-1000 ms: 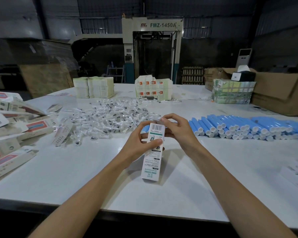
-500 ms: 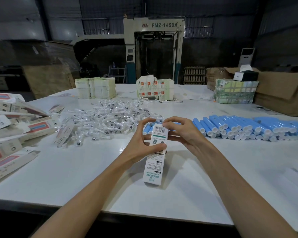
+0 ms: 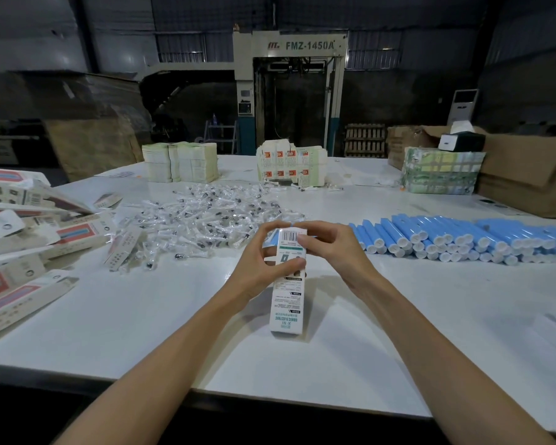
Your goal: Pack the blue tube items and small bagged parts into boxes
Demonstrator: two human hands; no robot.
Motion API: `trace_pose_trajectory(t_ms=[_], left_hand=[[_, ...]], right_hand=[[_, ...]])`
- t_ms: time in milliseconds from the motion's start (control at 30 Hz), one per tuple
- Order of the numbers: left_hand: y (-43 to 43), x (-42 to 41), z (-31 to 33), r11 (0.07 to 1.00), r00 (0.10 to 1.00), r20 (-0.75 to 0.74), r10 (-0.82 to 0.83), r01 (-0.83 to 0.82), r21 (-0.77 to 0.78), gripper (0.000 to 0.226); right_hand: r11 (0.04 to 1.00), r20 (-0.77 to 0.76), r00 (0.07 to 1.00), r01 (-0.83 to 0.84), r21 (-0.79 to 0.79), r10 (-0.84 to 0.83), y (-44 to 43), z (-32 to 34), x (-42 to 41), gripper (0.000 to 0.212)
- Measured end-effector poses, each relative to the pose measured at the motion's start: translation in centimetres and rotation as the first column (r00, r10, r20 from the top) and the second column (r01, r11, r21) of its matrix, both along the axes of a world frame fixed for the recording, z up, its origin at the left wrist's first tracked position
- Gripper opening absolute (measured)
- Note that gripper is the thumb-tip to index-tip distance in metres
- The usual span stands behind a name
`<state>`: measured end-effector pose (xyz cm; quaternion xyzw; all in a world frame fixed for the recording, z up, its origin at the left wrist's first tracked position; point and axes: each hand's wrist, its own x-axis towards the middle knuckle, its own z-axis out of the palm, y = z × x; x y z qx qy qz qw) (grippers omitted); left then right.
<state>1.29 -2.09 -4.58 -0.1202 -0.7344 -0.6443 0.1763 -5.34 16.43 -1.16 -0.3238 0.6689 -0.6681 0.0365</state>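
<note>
Bare table (image 3: pixel 161 319) between carton pile (image 3: pixel 23 248) and box (image 3: pixel 288 300)

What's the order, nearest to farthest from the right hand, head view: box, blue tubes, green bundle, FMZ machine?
1. box: in the right hand, pinched at its top end.
2. blue tubes: piled on the table, just right of the hand.
3. green bundle: back right of the table.
4. FMZ machine: beyond the table, centre background.
</note>
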Motion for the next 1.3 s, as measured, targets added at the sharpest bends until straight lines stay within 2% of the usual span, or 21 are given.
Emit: trace_pose_trajectory(t_ms=[133, 267, 400, 467, 567, 700, 867, 933, 1133, 1233, 1300], left_hand=[[-0.2, -0.1, -0.1, 1.000, 1.000, 0.004, 0.004, -0.004, 0.009, 0.069], [-0.2, -0.2, -0.3, 1.000, 1.000, -0.001, 0.005, -0.005, 0.018, 0.065], [-0.2, -0.3, -0.4, 1.000, 1.000, -0.003, 0.006, -0.006, 0.021, 0.062], [0.0, -0.4, -0.4, 0.999, 1.000, -0.004, 0.002, -0.001, 0.046, 0.062], [0.0, -0.6, -0.4, 0.997, 1.000, -0.018, -0.007, 0.008, 0.081, 0.062], [-0.1, -0.5, -0.5, 0.996, 0.999, -0.033, -0.002, 0.005, 0.088, 0.060], [-0.3, -0.8, -0.7, 0.993, 0.996, -0.047, 0.077, -0.073, 0.092, 0.060], [-0.5, -1.0, -0.8, 0.990, 0.991, -0.060, 0.116, -0.110, 0.084, 0.060], [0.0, -2.0, -1.5, 0.993, 0.983, -0.145, 0.114, -0.119, -0.025, 0.068], [0.5, -2.3, -2.1, 0.981, 0.976, -0.201, 0.085, -0.116, -0.152, 0.072], [0.7, -2.4, -2.5, 0.954, 0.971, -0.229, 0.070, -0.133, -0.269, 0.074]], right_hand=[[0.997, -0.044, 0.996, 0.072, -0.005, -0.072, -0.4, -0.4, -0.2, 0.023], [0.996, -0.057, 0.995, 0.084, -0.022, -0.085, -0.5, -0.5, -0.3, 0.016], [0.997, -0.048, 0.996, 0.072, -0.020, -0.073, -0.9, -1.3, -0.4, 0.020], [0.996, 0.011, 0.999, 0.033, -0.079, -0.032, -1.2, -1.7, -0.4, 0.027], [0.978, 0.185, 0.982, 0.004, -0.210, 0.036, -1.6, -1.9, -0.3, 0.040], [0.990, 0.264, 0.964, 0.000, -0.139, 0.037, -1.7, -2.8, -0.2, 0.032], [0.986, 0.427, 0.890, -0.131, -0.105, 0.163, -2.9, -4.2, 0.8, 0.045], [0.985, 0.440, 0.882, -0.149, -0.084, 0.171, -2.9, -4.3, 1.1, 0.048], [0.976, 0.434, 0.885, -0.212, 0.050, 0.170, -0.4, -2.1, 1.9, 0.046], [0.969, 0.421, 0.887, -0.237, 0.067, 0.187, 1.3, -1.8, 2.8, 0.046], [0.965, 0.366, 0.918, -0.218, 0.147, 0.151, 2.4, -1.6, 3.8, 0.045]])
